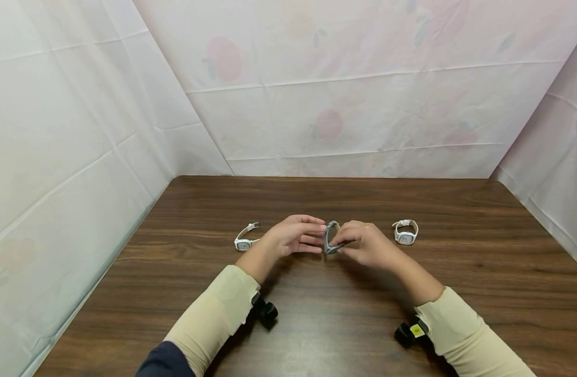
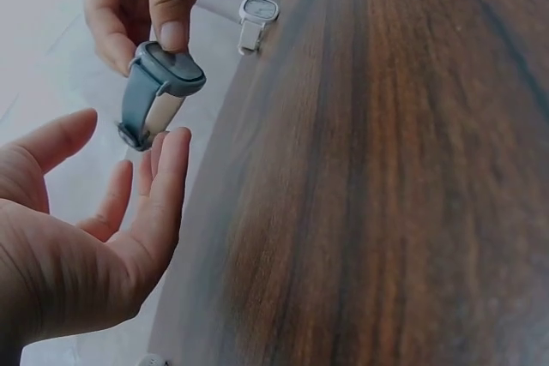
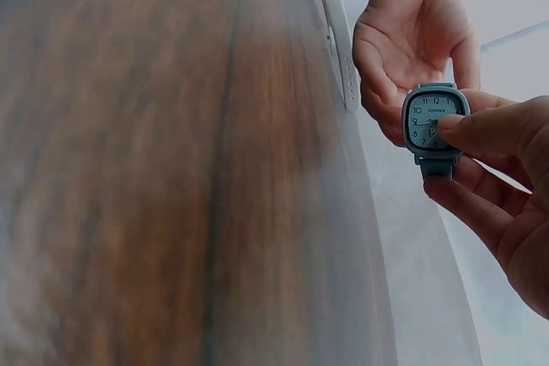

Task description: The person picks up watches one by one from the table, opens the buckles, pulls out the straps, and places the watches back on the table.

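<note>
A blue-grey wristwatch point(image 1: 327, 242) with a buckled strap is held just above the table, between both hands. My right hand point(image 1: 370, 245) pinches it, the thumb lying across the dial point(image 3: 420, 119) and the fingers behind, at the strap. The left hand point(image 1: 290, 235) has its fingers spread and slightly bent, palm turned toward the watch. Its fingertips point(image 2: 177, 139) are right at the strap's buckle end; whether they touch it I cannot tell. In the left wrist view, the watch's strap point(image 2: 137, 107) forms a loop with a paler inner side.
On the brown wooden table point(image 1: 288, 201), a white wristwatch point(image 1: 243, 244) lies left of my left hand, its strap opened out. Another white wristwatch point(image 1: 405, 239) stands to the right, strap looped. White patterned cloth point(image 1: 340, 104) hangs behind the table and at both sides.
</note>
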A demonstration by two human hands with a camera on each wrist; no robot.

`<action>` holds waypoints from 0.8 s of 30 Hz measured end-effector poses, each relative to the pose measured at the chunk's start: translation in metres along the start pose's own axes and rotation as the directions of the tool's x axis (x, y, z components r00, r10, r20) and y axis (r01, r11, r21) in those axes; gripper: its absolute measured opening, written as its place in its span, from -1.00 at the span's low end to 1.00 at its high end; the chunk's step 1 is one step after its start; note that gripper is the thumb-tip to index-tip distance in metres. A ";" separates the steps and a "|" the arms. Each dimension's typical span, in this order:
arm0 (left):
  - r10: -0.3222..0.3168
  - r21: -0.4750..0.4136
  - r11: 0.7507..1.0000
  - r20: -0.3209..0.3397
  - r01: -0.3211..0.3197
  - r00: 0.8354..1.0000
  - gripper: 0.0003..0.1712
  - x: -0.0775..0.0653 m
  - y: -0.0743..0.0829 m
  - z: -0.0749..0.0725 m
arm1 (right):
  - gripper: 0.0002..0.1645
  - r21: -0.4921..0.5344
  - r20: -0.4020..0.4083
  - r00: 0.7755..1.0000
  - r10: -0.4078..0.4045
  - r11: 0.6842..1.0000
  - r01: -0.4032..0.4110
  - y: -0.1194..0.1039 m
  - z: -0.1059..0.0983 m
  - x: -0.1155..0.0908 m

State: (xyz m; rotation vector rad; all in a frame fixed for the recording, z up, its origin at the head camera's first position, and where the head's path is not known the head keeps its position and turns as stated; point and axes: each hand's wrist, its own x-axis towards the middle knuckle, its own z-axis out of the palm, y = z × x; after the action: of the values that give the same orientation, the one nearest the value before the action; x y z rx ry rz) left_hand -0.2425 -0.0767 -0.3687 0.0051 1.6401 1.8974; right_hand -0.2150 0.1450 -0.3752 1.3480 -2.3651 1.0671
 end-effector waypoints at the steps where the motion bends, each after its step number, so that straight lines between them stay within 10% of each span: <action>1: -0.001 0.001 1.000 -0.005 0.001 1.000 -0.53 0.000 0.000 0.000 | -0.64 0.001 0.002 1.000 -0.007 1.000 0.007 -0.001 0.000 0.001; 24: -0.029 -0.011 1.000 -0.033 0.028 0.999 -0.68 0.001 -0.003 0.003 | -0.67 -0.003 0.009 0.999 -0.052 0.999 0.052 -0.004 0.006 0.003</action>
State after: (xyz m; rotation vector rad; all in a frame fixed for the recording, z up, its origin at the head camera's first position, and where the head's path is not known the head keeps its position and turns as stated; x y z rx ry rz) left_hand -0.2410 -0.0737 -0.3715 -0.0544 1.6436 1.8944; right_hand -0.2124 0.1376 -0.3761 1.4080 -2.3243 1.0447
